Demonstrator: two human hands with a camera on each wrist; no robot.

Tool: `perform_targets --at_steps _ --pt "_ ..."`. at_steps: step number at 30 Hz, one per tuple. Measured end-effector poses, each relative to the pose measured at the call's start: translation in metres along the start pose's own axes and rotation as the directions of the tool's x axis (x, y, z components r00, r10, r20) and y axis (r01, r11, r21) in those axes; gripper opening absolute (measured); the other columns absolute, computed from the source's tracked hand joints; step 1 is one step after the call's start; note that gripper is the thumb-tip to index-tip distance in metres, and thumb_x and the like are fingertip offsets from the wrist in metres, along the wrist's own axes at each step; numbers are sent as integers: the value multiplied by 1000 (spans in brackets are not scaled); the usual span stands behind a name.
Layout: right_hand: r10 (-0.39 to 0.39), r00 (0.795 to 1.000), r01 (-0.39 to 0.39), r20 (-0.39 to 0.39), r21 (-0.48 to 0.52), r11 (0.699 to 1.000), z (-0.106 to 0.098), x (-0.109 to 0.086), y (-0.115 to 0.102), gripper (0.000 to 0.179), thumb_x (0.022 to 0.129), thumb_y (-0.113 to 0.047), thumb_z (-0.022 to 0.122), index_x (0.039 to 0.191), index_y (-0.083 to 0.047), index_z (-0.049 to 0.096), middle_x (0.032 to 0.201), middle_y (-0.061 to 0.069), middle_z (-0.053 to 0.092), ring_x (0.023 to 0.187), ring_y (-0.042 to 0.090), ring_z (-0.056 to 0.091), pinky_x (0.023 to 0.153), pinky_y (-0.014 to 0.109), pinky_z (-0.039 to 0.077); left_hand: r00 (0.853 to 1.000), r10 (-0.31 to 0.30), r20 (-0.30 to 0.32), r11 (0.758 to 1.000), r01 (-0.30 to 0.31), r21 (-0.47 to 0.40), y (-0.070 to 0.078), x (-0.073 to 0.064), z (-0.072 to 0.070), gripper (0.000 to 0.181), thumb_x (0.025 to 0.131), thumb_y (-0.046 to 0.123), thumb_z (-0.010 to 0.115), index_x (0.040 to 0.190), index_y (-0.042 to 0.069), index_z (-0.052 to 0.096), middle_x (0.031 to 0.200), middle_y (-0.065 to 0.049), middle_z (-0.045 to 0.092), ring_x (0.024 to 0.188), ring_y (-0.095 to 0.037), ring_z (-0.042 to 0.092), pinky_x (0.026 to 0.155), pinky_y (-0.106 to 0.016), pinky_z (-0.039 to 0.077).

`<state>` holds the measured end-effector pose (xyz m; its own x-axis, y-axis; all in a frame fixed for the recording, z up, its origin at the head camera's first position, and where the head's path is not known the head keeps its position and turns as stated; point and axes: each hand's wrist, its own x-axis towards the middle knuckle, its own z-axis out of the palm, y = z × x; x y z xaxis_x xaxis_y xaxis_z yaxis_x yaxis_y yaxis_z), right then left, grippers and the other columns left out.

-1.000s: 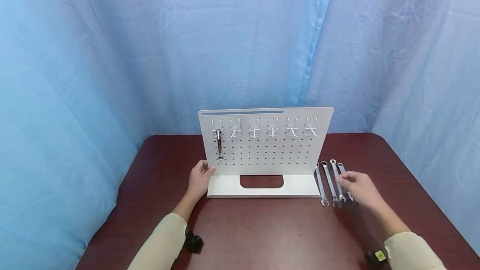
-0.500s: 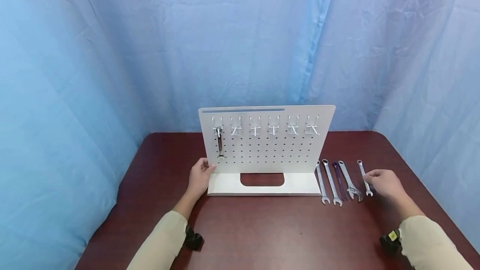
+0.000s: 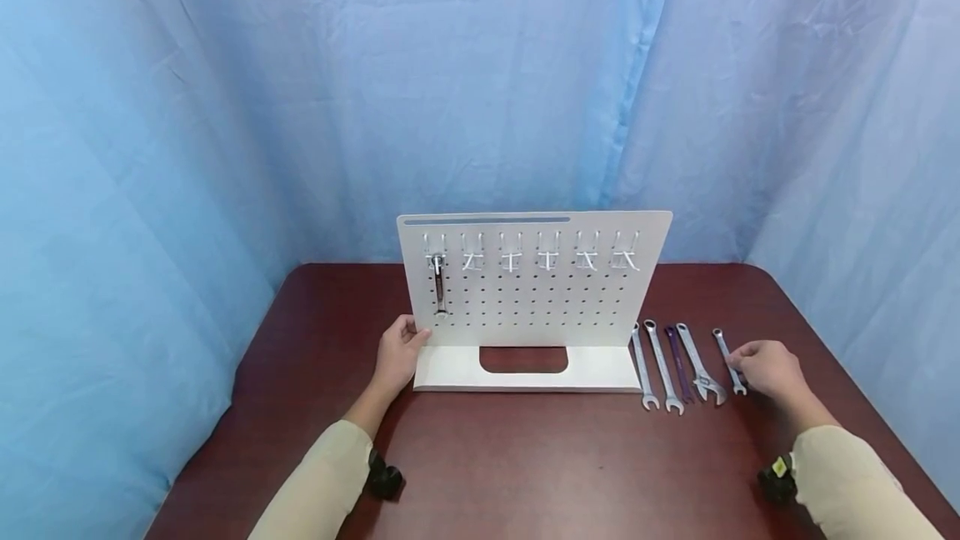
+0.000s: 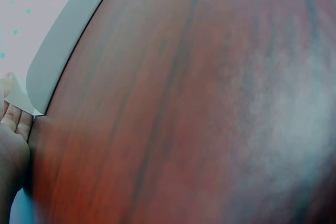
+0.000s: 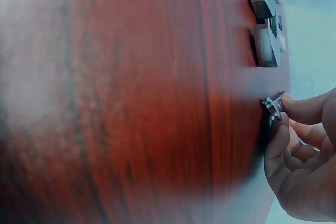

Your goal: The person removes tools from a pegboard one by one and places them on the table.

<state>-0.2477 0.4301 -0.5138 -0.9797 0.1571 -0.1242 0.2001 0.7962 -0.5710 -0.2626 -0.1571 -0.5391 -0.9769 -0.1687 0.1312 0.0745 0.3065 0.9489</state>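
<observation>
My left hand (image 3: 397, 354) grips the lower left edge of a white pegboard (image 3: 525, 298), thumb on its front face. In the left wrist view, fingers (image 4: 20, 120) show at the board's corner. On the far-left hook hangs a short wrench (image 3: 440, 288). At the right, my right hand (image 3: 768, 369) pinches a small combination wrench (image 3: 724, 348) between thumb and fingers. The right wrist view shows that wrench's open end (image 5: 273, 107) close to the tabletop; whether it touches is unclear. Left of it lie an adjustable wrench (image 3: 696, 361) and a purple wrench (image 3: 678, 363).
Two silver combination wrenches (image 3: 663, 365) lie beside the pegboard's right end. Several white hooks (image 3: 547, 258) stick out from the board, bearing nothing. The board's base (image 3: 448, 369) stands on the dark red table (image 3: 517, 448). Blue curtains (image 3: 465, 90) surround the table.
My right hand has carried the small wrench rightward from over the row, uncovering the adjustable and purple wrenches. Over the last half second the wrench has shifted only slightly. My left hand stays put.
</observation>
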Motion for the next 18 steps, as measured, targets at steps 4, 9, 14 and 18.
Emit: perform_targets --at_steps 4,9,14,18 --pt "2 1000 -3 -8 -11 1000 2 2 0 23 98 -12 59 92 7 69 77 12 63 70 26 56 54 34 45 1000 5 -3 1000 -5 11 -1 0 0 12 97 6 67 104 1 59 103 -14 65 106 -25 64 82 -34 54" --pt "-15 1000 15 -21 -21 1000 3 1 1 22 97 -12 60 89 7 70 74 9 63 68 25 55 54 34 44 1000 5 -7 1000 -5 -4 -1 -1 0 13 97 6 67 107 1 62 104 -15 67 108 -24 65 84 -34 55" --pt "-30 999 30 -22 -24 999 3 -2 0 23 98 -13 60 89 6 69 74 9 63 67 25 55 54 34 44 1000 8 -9 1000 -8 -7 2 -2 -1 13 97 6 67 108 1 62 105 -15 67 109 -26 65 85 -34 55" --pt "-33 998 32 -44 -25 999 5 -4 -3 26 99 -16 59 91 7 69 74 9 63 66 25 55 53 34 43 1000 4 -10 1000 -4 -2 2 -4 -1 13 97 6 67 108 1 62 105 -15 67 108 -25 65 83 -33 55"
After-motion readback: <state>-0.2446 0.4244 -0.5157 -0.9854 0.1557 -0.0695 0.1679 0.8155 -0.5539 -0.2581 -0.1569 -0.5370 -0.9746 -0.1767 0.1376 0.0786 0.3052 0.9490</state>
